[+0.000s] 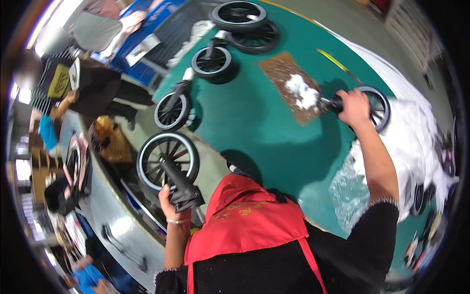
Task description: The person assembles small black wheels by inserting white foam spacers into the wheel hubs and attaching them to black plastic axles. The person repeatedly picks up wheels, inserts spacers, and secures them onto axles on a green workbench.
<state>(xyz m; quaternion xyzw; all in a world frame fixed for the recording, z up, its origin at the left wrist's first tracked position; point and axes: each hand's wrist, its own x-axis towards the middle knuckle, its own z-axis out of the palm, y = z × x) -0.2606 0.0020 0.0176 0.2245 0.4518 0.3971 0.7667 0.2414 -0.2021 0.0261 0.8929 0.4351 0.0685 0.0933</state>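
My left hand (172,205) is closed round the black bracket of a spoked wheel (143,161) with a grey-rimmed black tyre, held off the table's left edge. Over the right side of the green table, my right hand (354,108) grips a black handle-like part (334,104). Its metallic tip reaches a heap of white paste-like stuff (302,92) on a brown board (279,73). Just right of that hand is another spoked wheel (385,109), partly covered by it; whether it joins the black part I cannot tell.
Two wheels with brackets, a front one (171,111) and a farther one (211,61), line the table's left edge. Stacked wheels (238,13) lie beyond. A yellow strip (338,65) is at the far right, white sheeting (416,142) and clear plastic (348,188) nearer. People stand left.
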